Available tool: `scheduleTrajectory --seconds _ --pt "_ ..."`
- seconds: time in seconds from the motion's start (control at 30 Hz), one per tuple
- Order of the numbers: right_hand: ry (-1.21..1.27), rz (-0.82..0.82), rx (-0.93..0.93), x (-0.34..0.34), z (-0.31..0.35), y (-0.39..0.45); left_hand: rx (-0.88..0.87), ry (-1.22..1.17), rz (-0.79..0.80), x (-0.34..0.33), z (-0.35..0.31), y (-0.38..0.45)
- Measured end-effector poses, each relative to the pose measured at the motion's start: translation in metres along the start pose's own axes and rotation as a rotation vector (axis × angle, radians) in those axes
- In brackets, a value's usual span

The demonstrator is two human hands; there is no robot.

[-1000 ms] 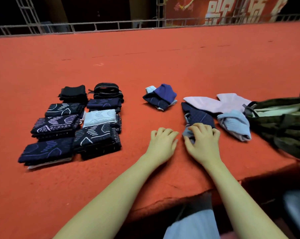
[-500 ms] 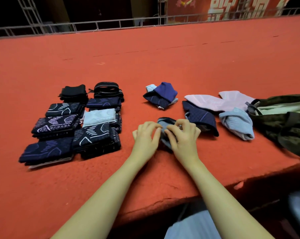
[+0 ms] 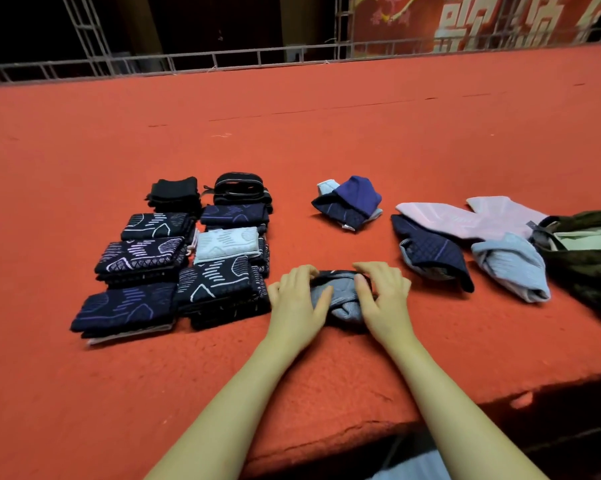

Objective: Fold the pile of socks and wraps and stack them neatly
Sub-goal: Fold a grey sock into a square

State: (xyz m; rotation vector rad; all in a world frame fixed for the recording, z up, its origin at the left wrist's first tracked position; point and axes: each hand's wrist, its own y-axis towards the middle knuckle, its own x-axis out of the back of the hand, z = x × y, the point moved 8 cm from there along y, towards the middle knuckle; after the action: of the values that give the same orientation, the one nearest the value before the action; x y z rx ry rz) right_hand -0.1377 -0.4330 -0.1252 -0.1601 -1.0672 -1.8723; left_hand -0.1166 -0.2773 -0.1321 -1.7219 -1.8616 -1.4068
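Left hand (image 3: 299,303): laid over the left end of the grey sock (image 3: 340,299), fingers curled onto the fabric and pinching it; thumb toward the middle.
Right hand (image 3: 382,296): placed on the right end of the same sock, fingertips pressing its upper edge, thumb gripping the near side.
Grey sock: bunched between both hands on the red surface (image 3: 326,140), near the front edge, just right of the folded stacks (image 3: 174,265); a dark band is seen along its far edge.
Folded stacks: two columns of dark patterned pieces, with one pale piece (image 3: 226,245) in the right column and two black items at the far end.
Unfolded pile: a dark quilted sock (image 3: 430,251), a pale blue sock (image 3: 510,268) and pink pieces (image 3: 465,216) are left to the right; a blue bundle (image 3: 349,200) lies apart, farther back.
Bag (image 3: 583,244): a camouflage bag is seen at the right margin, touching the pink pieces.
Step judged: the sock is being flattened or folded before stacking.
Risk, uneven fold: if the bunched fabric is not smoothed first, a lumpy packet may result that would sit tilted on a stack.
Risk, neighbouring stack: the left hand lies just beside the nearest stack (image 3: 219,289); a sideways sweep could push it askew.
Risk, edge: the work is done near the front edge, so a released sock could slip off.
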Motion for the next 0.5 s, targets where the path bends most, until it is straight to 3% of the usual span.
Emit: scheduleTrajectory --seconds 0.1,0.17,0.3,0.5 --pt "-0.113 0.188 0.019 -0.022 -0.001 0.0 -0.023 0.052 0.077 -0.013 0.004 -0.011" --pt "-0.185 0.225 0.02 -0.026 -0.005 -0.001 -0.033 0.056 0.098 -0.015 0.007 -0.015" --pt "-0.304 0.121 0.128 -0.022 0.003 -0.004 -0.07 0.081 0.092 -0.016 0.007 -0.014" --pt "-0.412 0.027 0.237 -0.016 0.015 -0.007 -0.225 0.203 -0.116 -0.004 -0.007 -0.017"
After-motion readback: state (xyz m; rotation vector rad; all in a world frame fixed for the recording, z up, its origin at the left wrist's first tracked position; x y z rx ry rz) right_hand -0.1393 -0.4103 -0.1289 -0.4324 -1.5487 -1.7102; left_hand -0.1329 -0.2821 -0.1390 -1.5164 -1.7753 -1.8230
